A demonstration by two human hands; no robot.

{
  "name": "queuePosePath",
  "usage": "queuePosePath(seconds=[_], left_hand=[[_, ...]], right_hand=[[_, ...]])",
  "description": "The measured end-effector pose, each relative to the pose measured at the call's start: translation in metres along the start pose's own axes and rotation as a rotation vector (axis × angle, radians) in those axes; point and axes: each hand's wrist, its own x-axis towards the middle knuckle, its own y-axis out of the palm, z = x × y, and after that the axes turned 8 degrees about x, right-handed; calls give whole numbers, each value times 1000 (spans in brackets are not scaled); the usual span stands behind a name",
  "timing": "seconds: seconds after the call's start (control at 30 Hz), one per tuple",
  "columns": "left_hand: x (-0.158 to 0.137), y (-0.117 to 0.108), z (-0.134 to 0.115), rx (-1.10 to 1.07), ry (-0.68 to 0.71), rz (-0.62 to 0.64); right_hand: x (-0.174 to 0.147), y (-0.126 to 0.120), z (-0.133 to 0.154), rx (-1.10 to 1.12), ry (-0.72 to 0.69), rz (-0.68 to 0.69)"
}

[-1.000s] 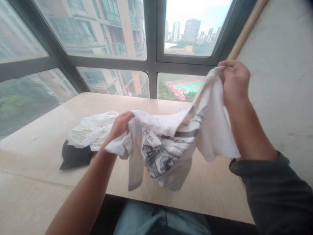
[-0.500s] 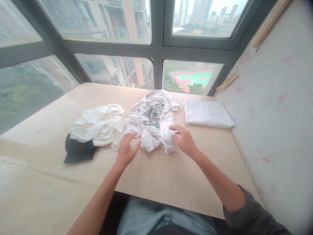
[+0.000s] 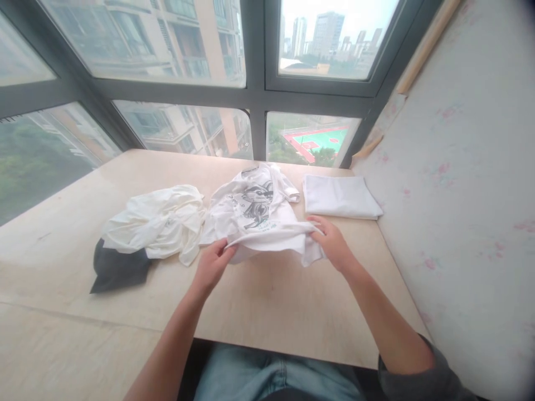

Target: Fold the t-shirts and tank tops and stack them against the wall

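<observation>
A white T-shirt (image 3: pixel 259 209) with a dark printed picture and lettering lies in front of me, its collar toward the window. My left hand (image 3: pixel 214 262) pinches the near hem at its left end. At the right end of that hem, my right hand (image 3: pixel 332 242) grips the cloth between thumb and fingers. The hem is stretched between both hands and lifted off the wooden surface (image 3: pixel 267 301). Some of the fingers are hidden behind the fabric.
Left of the T-shirt lies a crumpled cream garment (image 3: pixel 159 220), partly over a black cloth item (image 3: pixel 121 270). A folded white cloth (image 3: pixel 343 196) rests at the right, near the flowered wall (image 3: pixel 451 223). Grey window frames (image 3: pixel 257 94) stand along the back.
Both hands have closed on the T-shirt's near hem, which was bunched before. The hem is now spread wide and raised, and the print is stretched flatter. The view has shifted slightly.
</observation>
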Motion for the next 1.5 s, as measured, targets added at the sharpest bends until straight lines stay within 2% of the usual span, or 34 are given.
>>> queuePosePath(seconds=[0.07,0.13,0.2,0.27,0.4,0.5,0.63,0.77,0.87,1.0,1.1,1.23,1.3,1.5], left_hand=[[1,-21,-1,-222,-63,-3],[7,-34,1,-425,-169,-1],[14,-40,5,-485,-263,13],[19,-39,10,-459,-321,31],[14,-29,19,-416,-405,37],[3,-26,24,-484,-441,81],[-6,-28,30,-700,-446,156],[-14,-28,36,-863,-426,129],[-19,-27,42,-948,-434,72],[-21,-27,50,-981,-540,-165],[-21,-32,52,-1016,-596,-323],[-25,-42,50,-972,-582,-372],[-29,-46,48,-902,-553,-381],[-46,-52,43,-699,-472,-477]], right_hand=[[4,-21,22,229,92,54],[14,-36,31,366,138,31],[25,-44,26,413,147,-42],[34,-47,9,380,135,-112],[29,-46,-38,33,46,-233],[12,-46,-62,-211,-70,-155],[-9,-50,-75,-421,-226,-57],[-23,-46,-82,-660,-462,-58],[-29,-42,-89,-818,-533,24],[-29,-44,-92,-894,-449,37],[-25,-51,-82,-803,-358,10],[-28,-62,-53,-520,-143,-59],[-36,-69,-37,-420,-85,-98],[-79,-94,-3,-341,-137,-186]])
